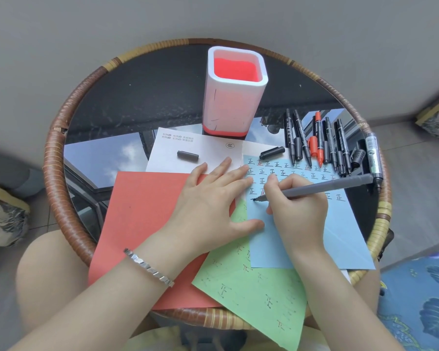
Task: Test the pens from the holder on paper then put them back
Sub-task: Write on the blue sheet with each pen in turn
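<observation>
Green paper (pixel 251 287) at 6 o'clock, scribbled. Left hand (pixel 211 201) flat at centre, fingers straight, pressing blue paper (pixel 340 239) edge. Right hand (pixel 299 211) pinches grey pen (pixel 327 187), tip on blue paper. Other pens (pixel 302 138) lie at 2 o'clock. Holder (pixel 235 102) upright at 12 o'clock.

Right hand (pixel 299 206) hides part of grey pen (pixel 340 186) and several marks on blue sheet (pixel 340 234). Green sheet (pixel 251 295): partly under blue sheet, near corner cut by frame edge. Labels on pens (pixel 322 140) beyond blue sheet: too small to read.
</observation>
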`<state>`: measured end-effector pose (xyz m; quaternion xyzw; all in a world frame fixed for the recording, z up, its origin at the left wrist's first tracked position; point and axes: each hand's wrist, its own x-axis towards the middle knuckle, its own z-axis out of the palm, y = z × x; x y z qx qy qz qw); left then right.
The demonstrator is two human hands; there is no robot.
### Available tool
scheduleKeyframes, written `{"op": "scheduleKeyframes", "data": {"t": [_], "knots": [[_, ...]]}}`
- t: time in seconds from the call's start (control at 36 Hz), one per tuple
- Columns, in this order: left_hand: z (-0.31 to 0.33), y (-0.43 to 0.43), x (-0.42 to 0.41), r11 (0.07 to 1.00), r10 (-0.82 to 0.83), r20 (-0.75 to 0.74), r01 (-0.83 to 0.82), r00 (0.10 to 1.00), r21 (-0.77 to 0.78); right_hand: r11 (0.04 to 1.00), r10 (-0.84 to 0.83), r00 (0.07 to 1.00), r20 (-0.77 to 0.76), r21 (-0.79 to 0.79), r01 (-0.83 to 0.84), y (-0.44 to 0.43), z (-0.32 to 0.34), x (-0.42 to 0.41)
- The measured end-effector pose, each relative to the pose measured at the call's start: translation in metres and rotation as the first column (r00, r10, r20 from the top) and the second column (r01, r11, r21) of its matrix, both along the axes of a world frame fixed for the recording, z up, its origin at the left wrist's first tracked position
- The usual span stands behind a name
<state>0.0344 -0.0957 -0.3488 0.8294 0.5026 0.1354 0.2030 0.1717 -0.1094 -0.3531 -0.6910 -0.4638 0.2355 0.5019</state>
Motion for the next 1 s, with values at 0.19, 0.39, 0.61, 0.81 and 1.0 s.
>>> {"op": "scheduleKeyframes", "data": {"t": [0.19,0.39,0.61,0.81,1.0], "knots": [[-0.0002,0.0002,0.0001,1.0,0.001,0.008,-0.001,1.0,0.002,1.0,-0.009,1.0,-0.007,-0.011,0.009,-0.001,0.0021,-0.0004],[0.0002,0.0004,0.0007,1.0,0.003,0.002,-0.003,1.0,0.004,1.0,-0.02,1.0,0.005,0.011,0.02,-0.0002,0.0023,-0.0013],[0.0001,-0.0002,0.0,1.0,0.005,0.01,-0.005,1.0,0.002,1.0,0.022,1.0,0.02,0.004,-0.022,0.0001,-0.0009,0.0002],[-0.0002,0.0004,0.0,1.0,0.001,0.012,-0.001,1.0,0.002,1.0,0.005,1.0,0.022,0.011,-0.005,0.0002,-0.0006,-0.0001],[-0.0007,0.0006,0.0002,1.0,0.001,0.008,-0.002,1.0,0.01,1.0,0.026,0.999,0.025,0.015,-0.026,-0.0003,-0.0016,-0.0013]]}}
